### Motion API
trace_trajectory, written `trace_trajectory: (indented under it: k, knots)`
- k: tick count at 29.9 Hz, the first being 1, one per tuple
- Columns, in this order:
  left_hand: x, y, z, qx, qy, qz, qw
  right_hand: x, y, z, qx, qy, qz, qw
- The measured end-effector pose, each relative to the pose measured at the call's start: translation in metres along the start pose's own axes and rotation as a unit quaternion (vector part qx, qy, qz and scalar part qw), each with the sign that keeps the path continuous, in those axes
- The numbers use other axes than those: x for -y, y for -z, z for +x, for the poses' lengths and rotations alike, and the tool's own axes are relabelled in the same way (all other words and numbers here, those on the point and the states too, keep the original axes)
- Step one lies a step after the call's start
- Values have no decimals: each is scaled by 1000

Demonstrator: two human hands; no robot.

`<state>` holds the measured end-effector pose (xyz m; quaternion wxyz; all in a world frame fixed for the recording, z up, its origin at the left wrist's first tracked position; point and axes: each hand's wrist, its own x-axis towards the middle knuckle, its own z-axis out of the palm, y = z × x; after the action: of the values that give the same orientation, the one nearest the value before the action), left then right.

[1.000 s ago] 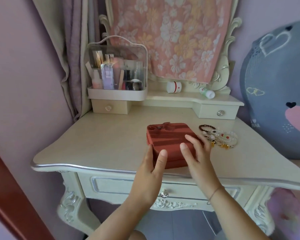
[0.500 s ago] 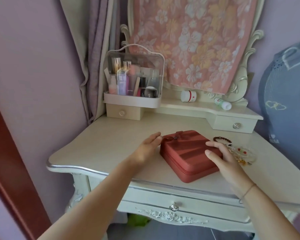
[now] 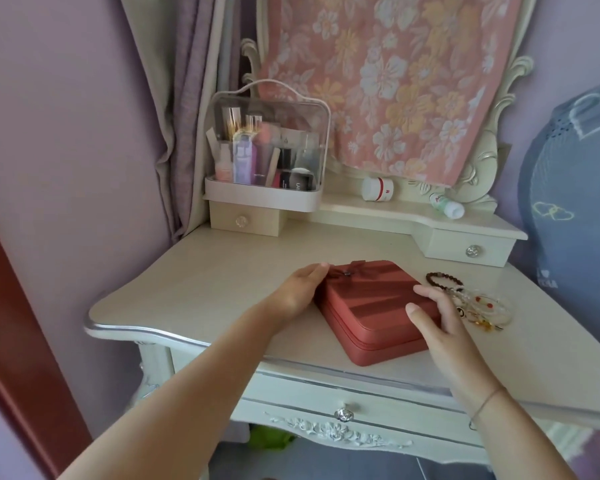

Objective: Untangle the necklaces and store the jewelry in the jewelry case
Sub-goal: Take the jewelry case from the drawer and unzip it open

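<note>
A closed red jewelry case (image 3: 371,306) with a small bow on its lid lies on the cream dressing table (image 3: 222,282). My left hand (image 3: 300,287) touches the case's far left corner near the bow, fingers straight. On the case's right side rests my right hand (image 3: 437,318), thumb on the lid and fingers over the right edge. Just right of the case lies a tangle of jewelry (image 3: 478,306): a dark beaded bracelet (image 3: 442,279) and clear bead strands with red and gold pieces.
A clear cosmetics organizer (image 3: 267,157) stands at the back left on a small drawer. A white jar (image 3: 378,188) and a tipped bottle (image 3: 447,205) sit on the rear shelf under a floral cloth. A large blue cushion (image 3: 575,216) leans at the right.
My left hand has gone from the case's near edge to its far left corner. My right hand shifted to the case's right side. The view turned left.
</note>
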<state>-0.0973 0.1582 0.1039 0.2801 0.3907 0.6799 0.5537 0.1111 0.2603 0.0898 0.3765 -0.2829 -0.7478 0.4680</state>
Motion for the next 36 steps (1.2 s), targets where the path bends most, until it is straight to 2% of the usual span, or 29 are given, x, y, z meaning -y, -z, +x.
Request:
trace_trajectory:
  k: [4, 9, 15, 20, 22, 26, 32, 36]
  knots:
    - [3, 15, 8, 4, 9, 3, 1000, 1, 0, 0, 0, 6, -5, 1000]
    - [12, 27, 10, 13, -18, 49, 999, 2, -2, -1, -1, 6, -9, 1000]
    - [11, 31, 9, -27, -30, 125, 991, 1, -1, -1, 0, 2, -32, 999]
    - [13, 41, -1, -56, -61, 196, 977, 0, 11, -5, 85, 0, -80, 993]
    - [12, 42, -6, -63, -81, 221, 970, 2, 13, -6, 91, -5, -77, 993]
    - [12, 44, -22, -62, -124, 253, 958, 8, 9, -10, 55, -1, -69, 996]
    - [8, 20, -66, -18, -202, 279, 939, 17, -1, -18, 5, 8, -80, 997]
    - [10, 7, -94, -40, -216, 284, 934, 20, -21, -24, -53, 7, -91, 994]
